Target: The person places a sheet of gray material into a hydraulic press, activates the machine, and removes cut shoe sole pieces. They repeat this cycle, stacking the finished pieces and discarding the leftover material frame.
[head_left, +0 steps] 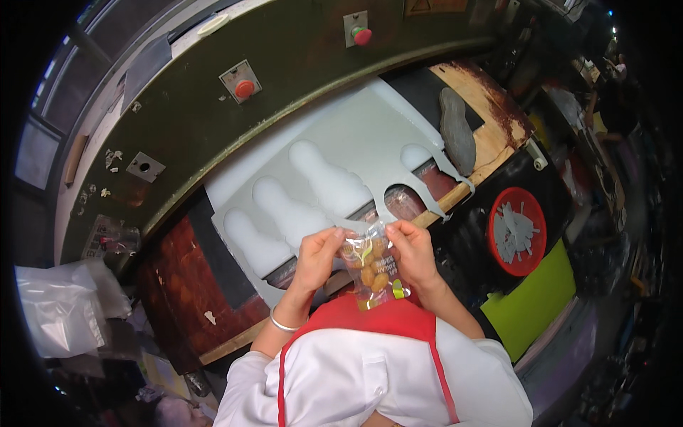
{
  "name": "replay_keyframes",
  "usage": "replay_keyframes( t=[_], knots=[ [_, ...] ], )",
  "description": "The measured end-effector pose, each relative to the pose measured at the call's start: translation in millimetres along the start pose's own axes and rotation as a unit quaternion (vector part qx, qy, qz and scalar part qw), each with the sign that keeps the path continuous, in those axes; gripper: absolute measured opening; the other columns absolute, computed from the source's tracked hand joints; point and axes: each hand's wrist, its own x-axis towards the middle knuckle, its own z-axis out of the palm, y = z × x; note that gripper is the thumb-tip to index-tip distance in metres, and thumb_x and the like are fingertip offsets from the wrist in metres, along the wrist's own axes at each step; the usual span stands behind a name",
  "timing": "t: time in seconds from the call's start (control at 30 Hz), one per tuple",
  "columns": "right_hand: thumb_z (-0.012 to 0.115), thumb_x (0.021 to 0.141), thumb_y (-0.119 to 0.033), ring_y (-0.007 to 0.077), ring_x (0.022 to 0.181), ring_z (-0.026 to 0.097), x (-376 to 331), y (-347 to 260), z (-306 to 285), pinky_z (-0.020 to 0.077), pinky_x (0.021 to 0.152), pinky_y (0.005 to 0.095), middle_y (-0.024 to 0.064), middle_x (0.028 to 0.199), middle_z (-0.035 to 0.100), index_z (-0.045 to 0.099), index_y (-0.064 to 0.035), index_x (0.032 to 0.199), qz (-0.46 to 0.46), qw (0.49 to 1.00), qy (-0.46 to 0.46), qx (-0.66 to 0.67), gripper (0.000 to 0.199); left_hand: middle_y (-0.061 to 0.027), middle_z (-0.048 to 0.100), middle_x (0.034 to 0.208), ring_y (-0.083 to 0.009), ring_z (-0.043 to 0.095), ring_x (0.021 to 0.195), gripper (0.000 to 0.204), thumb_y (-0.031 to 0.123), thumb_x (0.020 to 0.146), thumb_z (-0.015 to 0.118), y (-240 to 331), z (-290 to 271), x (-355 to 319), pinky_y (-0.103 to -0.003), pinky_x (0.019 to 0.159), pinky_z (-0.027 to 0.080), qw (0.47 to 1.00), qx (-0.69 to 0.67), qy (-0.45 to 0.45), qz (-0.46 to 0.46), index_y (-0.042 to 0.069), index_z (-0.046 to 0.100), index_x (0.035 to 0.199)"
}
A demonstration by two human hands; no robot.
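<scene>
In front of my chest I hold a small clear plastic snack pouch (368, 274) containing several round, yellow-brown pieces. My left hand (321, 255) pinches its upper left corner, and my right hand (415, 250) pinches the upper right one. Both sets of fingers are closed on the plastic; whether the top edge is torn cannot be made out. Just beyond my hands lies a pale grey sheet (356, 121) with sole-shaped cutouts, and a white surface shows through several of them.
A dark green machine beam (188, 107) with red buttons (244, 89) spans the far side. Grey sole-shaped pieces (457, 132) lie on the wooden board at right. A red basin (538, 213) holds grey scraps, near a lime-green sheet (533, 302). White plastic bags (60, 306) sit far left.
</scene>
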Motion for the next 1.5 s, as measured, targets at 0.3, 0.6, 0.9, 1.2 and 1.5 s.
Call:
replay_keyframes(
  t=[0.3,0.6,0.9,1.2,1.5],
  knots=[
    [0.047,0.099,-0.016,0.0183,0.081,0.066,-20.7,-11.8,-12.2,0.055,0.07,0.0295,0.0142,0.093,0.065,0.059,0.0062,0.109,0.115,0.987,-0.103,0.036,0.027,-0.0072,0.067,0.082,-0.0117,0.061,0.069,0.033,0.02,0.1,0.046,2.2,-16.3,-5.0,-0.025,0.065,0.049,0.99,-0.043,0.111,0.076,-0.007,0.064,0.102],
    [0.061,0.09,-0.004,0.0062,0.071,0.059,-30.3,-1.3,-9.9,0.0477,0.063,0.02,0.0043,0.08,0.067,0.067,0.0071,0.094,-0.036,0.983,-0.076,-0.16,0.013,-0.0082,0.067,0.086,-0.0129,0.062,0.074,0.033,0.021,0.099,0.046,-7.5,-17.0,-12.2,-0.027,0.071,0.049,0.99,-0.07,0.1,0.063,-0.007,0.064,0.103],
    [0.04,0.102,-0.021,0.0205,0.078,0.067,-26.6,-2.1,-20.5,0.0539,0.069,0.0275,0.016,0.09,0.067,0.061,0.0108,0.104,0.053,0.99,-0.127,0.016,0.038,-0.009,0.067,0.09,-0.013,0.061,0.079,0.034,0.021,0.1,0.046,-7.8,-20.9,-23.1,-0.028,0.076,0.05,0.981,-0.065,0.144,0.112,-0.008,0.063,0.104],
    [0.051,0.095,-0.007,0.0191,0.076,0.067,-25.2,2.1,-9.0,0.055,0.068,0.0282,0.0129,0.086,0.068,0.063,0.0077,0.102,0.021,0.985,-0.143,-0.097,0.02,-0.0073,0.066,0.091,-0.0117,0.06,0.079,0.03,0.02,0.098,0.047,-8.8,-22.9,-37.2,-0.024,0.073,0.047,0.976,-0.072,0.176,0.105,-0.005,0.062,0.104],
    [0.063,0.082,-0.002,0.0279,0.064,0.061,-11.9,-27.0,12.2,0.0473,0.056,0.0345,0.0126,0.074,0.062,0.063,0.0002,0.082,-0.272,0.853,-0.14,-0.423,0.002,-0.0134,0.06,0.116,-0.0309,0.054,0.112,0.043,0.008,0.074,0.069,33.1,-6.9,-46.9,-0.039,0.097,0.041,0.842,0.419,0.18,0.286,0.0,0.059,0.115]
  ],
)
